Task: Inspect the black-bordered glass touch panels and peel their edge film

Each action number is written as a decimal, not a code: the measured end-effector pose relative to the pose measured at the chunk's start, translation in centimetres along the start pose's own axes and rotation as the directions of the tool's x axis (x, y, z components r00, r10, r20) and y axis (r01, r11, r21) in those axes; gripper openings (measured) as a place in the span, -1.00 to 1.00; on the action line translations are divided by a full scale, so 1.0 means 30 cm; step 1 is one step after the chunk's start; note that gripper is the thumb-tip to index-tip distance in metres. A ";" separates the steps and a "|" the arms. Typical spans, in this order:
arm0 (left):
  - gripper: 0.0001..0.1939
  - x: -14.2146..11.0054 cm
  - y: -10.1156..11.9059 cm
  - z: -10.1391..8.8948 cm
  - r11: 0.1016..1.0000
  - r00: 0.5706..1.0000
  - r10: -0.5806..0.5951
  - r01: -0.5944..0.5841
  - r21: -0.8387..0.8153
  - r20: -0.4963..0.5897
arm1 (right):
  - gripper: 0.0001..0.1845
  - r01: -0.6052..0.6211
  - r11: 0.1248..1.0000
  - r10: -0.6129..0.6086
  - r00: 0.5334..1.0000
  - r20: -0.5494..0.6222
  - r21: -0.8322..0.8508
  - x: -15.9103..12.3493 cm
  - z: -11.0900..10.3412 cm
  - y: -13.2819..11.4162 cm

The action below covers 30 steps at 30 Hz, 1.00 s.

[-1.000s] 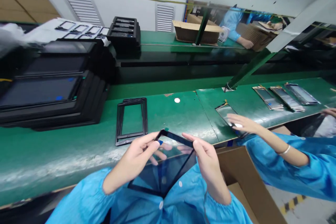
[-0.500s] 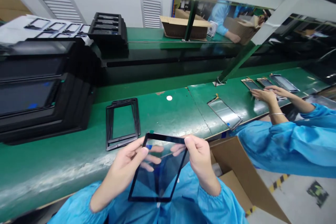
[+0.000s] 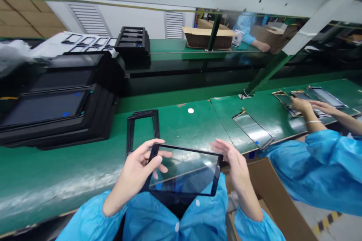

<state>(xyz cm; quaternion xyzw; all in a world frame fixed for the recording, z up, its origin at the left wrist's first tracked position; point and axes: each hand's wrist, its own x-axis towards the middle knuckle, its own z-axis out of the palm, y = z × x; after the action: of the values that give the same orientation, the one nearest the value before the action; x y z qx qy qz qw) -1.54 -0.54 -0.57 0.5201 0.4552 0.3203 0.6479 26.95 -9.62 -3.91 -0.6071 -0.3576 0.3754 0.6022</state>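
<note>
My left hand grips the left end of a clear glass touch panel with a black border, thumb on the near face and fingers showing through the glass. The panel lies lengthwise in front of my blue smock. At its right end my right hand is open, fingers extended and slightly blurred, beside the corner; whether it touches the edge I cannot tell. Just beyond my left hand, a few thin black frames lie stacked on the green bench.
Black trays with panels are piled at the left. Another glass panel lies on the bench to the right. A co-worker's hands handle panels further right. A cardboard box stands below the bench edge, and a green post rises behind.
The panel has turned from upright to lengthwise. My right hand has let go of its top corner and opened at the right end; my left hand still holds on. The view has shifted left.
</note>
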 end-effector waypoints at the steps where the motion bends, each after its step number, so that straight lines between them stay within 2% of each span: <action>1: -0.40 0.003 -0.014 -0.001 1.000 0.999 0.010 -0.011 -0.026 -0.030 | -0.40 -0.056 0.996 0.053 0.998 0.042 0.066 -0.007 -0.011 0.019; 3: -0.37 0.008 -0.037 0.000 0.999 0.998 0.012 -0.014 -0.034 -0.060 | -0.40 -0.123 0.981 0.113 0.991 0.078 0.149 -0.027 -0.006 0.046; 5: -0.41 0.012 -0.049 -0.001 0.999 0.998 0.030 -0.029 0.014 -0.055 | -0.50 -0.106 0.982 0.103 0.994 0.025 0.157 -0.046 0.018 0.054; 7: -0.50 0.016 -0.045 -0.004 0.977 0.990 0.135 -0.124 0.173 -0.052 | -0.59 -0.078 0.989 0.081 0.996 -0.022 0.126 -0.057 0.041 0.045; 8: -0.55 0.020 -0.037 -0.005 0.932 0.972 0.229 -0.205 0.300 -0.047 | -0.60 -0.071 0.992 0.074 0.997 -0.030 0.107 -0.060 0.049 0.037; 10: -0.60 0.032 -0.015 -0.002 0.727 0.894 0.448 -0.383 0.570 0.028 | -0.58 -0.075 0.995 0.078 0.996 -0.032 0.066 -0.066 0.063 0.018; 12: -0.62 0.050 0.010 0.014 0.486 0.807 0.545 -0.524 0.700 0.226 | -0.56 -0.091 0.995 0.093 0.995 -0.039 0.040 -0.077 0.080 0.002; 13: -0.65 0.060 0.020 0.026 0.414 0.777 0.538 -0.582 0.700 0.328 | -0.55 -0.101 0.994 0.103 0.994 -0.044 0.033 -0.086 0.089 -0.002; 14: -0.70 0.070 0.029 0.037 0.384 0.757 0.504 -0.628 0.677 0.416 | -0.55 -0.113 0.993 0.114 0.992 -0.053 0.025 -0.096 0.098 -0.002; 16: -0.74 0.086 0.043 0.054 0.398 0.743 0.426 -0.666 0.630 0.516 | -0.54 -0.129 0.992 0.129 0.989 -0.068 -0.003 -0.112 0.110 0.008; 18: -0.74 0.093 0.057 0.050 0.400 0.740 0.404 -0.671 0.624 0.538 | -0.52 -0.139 0.990 0.136 0.987 -0.082 -0.035 -0.113 0.112 0.034; 20: -0.72 0.087 0.072 0.023 0.362 0.752 0.444 -0.648 0.670 0.488 | -0.48 -0.153 0.988 0.151 0.984 -0.094 -0.014 -0.091 0.111 0.068; 21: -0.64 0.080 0.077 0.005 0.361 0.765 0.494 -0.612 0.703 0.413 | -0.45 -0.162 0.986 0.164 0.981 -0.107 0.035 -0.073 0.113 0.083; 22: -0.49 0.071 0.078 -0.014 0.404 0.777 0.558 -0.561 0.722 0.291 | -0.42 -0.168 0.980 0.181 0.976 -0.123 0.107 -0.052 0.120 0.096; 23: -0.32 0.061 0.075 -0.030 0.500 0.781 0.610 -0.511 0.700 0.134 | -0.40 -0.168 0.966 0.197 0.971 -0.138 0.195 -0.030 0.133 0.106; 24: -0.17 0.052 0.066 -0.041 0.624 0.777 0.630 -0.488 0.611 -0.022 | -0.40 -0.160 0.945 0.208 0.967 -0.146 0.286 -0.010 0.154 0.112; 25: -0.05 0.042 0.053 -0.047 0.739 0.784 0.606 -0.492 0.460 -0.135 | -0.42 -0.147 0.919 0.211 0.967 -0.142 0.365 0.007 0.183 0.115; 26: 0.01 0.031 0.037 -0.049 0.821 0.810 0.555 -0.498 0.279 -0.188 | -0.45 -0.136 0.895 0.206 0.971 -0.122 0.424 0.020 0.218 0.114; 28: -0.07 0.007 0.011 -0.047 0.892 0.881 0.445 -0.451 -0.004 -0.160 | -0.49 -0.129 0.868 0.170 0.985 -0.042 0.479 0.035 0.301 0.109; 29: -0.18 -0.007 0.008 -0.051 0.906 0.902 0.411 -0.420 -0.048 -0.137 | -0.48 -0.131 0.865 0.144 0.990 0.010 0.484 0.040 0.340 0.105; 30: -0.32 -0.022 0.016 -0.065 0.912 0.903 0.402 -0.410 -0.021 -0.149 | -0.45 -0.134 0.867 0.116 0.991 0.065 0.479 0.044 0.373 0.102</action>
<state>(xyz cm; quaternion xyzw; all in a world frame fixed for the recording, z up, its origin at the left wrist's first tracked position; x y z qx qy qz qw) -3.57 -0.25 -0.03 0.5626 0.3733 0.4957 0.5462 17.59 -3.34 -6.93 -0.4532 -0.2229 0.5012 0.7027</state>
